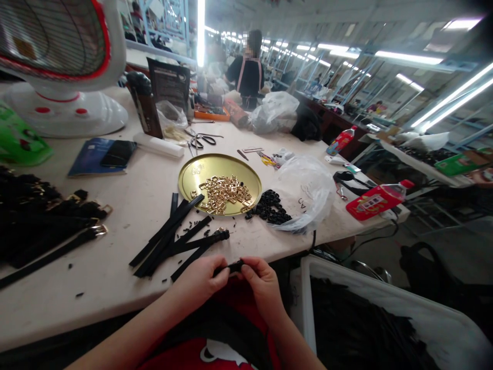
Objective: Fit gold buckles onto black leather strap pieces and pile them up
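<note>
At the front edge of the table [115,257], the left hand [204,275] and the right hand [264,282] are close together, thumbs and fingers pinched on one small black piece [234,266] between them. It is too dark and small to tell its parts. If one pinch got loose, the piece could slip and drop onto the red clothes [234,295] below. Just past the hands, black strips [168,237] lie crossed in a loose pile, so a bumped strip could drag others along. One strip's tip seems to lie over the rim of the gold tray [215,165]; a tug there could spill some gold buckles [227,192]. Beside the tray, little black parts [271,205] sit by a plastic bag [311,190], and a knock could scatter them.
</note>
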The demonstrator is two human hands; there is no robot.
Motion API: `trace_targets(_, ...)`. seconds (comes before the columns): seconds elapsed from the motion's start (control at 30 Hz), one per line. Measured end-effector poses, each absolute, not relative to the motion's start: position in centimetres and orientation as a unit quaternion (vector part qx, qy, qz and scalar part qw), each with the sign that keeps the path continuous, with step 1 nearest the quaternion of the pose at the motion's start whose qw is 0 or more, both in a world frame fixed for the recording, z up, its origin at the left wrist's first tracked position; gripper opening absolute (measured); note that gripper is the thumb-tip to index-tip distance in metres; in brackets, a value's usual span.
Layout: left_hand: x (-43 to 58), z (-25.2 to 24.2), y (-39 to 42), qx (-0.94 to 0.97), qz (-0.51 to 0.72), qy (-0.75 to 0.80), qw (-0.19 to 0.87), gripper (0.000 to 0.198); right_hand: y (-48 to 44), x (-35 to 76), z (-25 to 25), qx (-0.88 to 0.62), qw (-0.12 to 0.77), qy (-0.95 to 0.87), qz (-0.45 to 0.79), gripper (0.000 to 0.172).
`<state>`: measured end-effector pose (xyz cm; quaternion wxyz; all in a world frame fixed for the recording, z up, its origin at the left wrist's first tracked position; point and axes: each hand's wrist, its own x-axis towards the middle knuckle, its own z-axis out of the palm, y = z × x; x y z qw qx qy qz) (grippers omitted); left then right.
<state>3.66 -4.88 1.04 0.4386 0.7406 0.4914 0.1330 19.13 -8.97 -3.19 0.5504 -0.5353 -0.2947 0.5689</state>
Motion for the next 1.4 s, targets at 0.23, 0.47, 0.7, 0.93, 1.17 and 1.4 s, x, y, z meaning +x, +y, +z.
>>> trace_targets(0.23,4.3,0.6,-5.4,0.746,0.160,0.480,0.434,0.029,-8.2,18.8,-3.4,-0.460,0.532,-0.195,0.683,0.023)
trace_targets(0.47,4.4,0.4,-5.3,0.786,0.120,0.472,0.381,0.028,-8.8,18.9,-3.3,-0.529,0.535,-0.324,0.574,0.017)
trace_targets(0.7,3.9,0.7,-5.6,0.737,0.109,0.473,0.470,0.026,-8.5,20.0,-3.1,-0.497,0.501,-0.294,0.644,0.018)
trace_targets(0.93,3.2,0.7,-5.3,0.682,0.156,0.495,0.516,0.042,-7.9,18.7,-3.8,-0.450,0.510,-0.267,0.683,0.017)
trace_targets(1.17,3.0,0.6,-4.1,0.604,0.147,0.450,0.641,0.055,-6.7,17.6,-3.4,-0.429,0.489,-0.302,0.697,0.022)
trace_targets(1.4,2.1,0.7,-2.1,0.546,0.217,0.500,0.636,0.049,0.5,21.0,-1.9,-0.597,0.361,-0.614,0.370,0.020)
